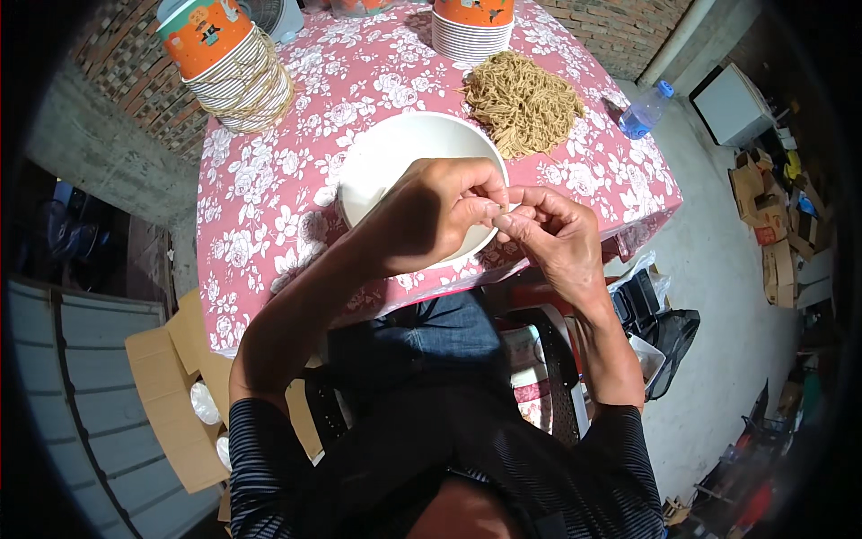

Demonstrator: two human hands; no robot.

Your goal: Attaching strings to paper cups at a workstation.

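Note:
My left hand (440, 211) and my right hand (566, 238) meet over the right rim of a round white tub (377, 148) on the table. Both are closed, thumb against fingers, with the fingertips almost touching. Whatever they pinch is too small to make out. The left wrist and forearm cross above the tub and hide part of its inside. Just beyond my right hand lies a tangled heap of tan cord (523, 103).
A pink floral tablecloth (256, 260) covers the table. A tall stack of orange-and-white paper tubs (242, 85), wound with cord, stands at the far left; another stack (473, 31) is at the back. A blue-capped bottle (645, 112) stands at right. An open cardboard box (171, 395) sits lower left.

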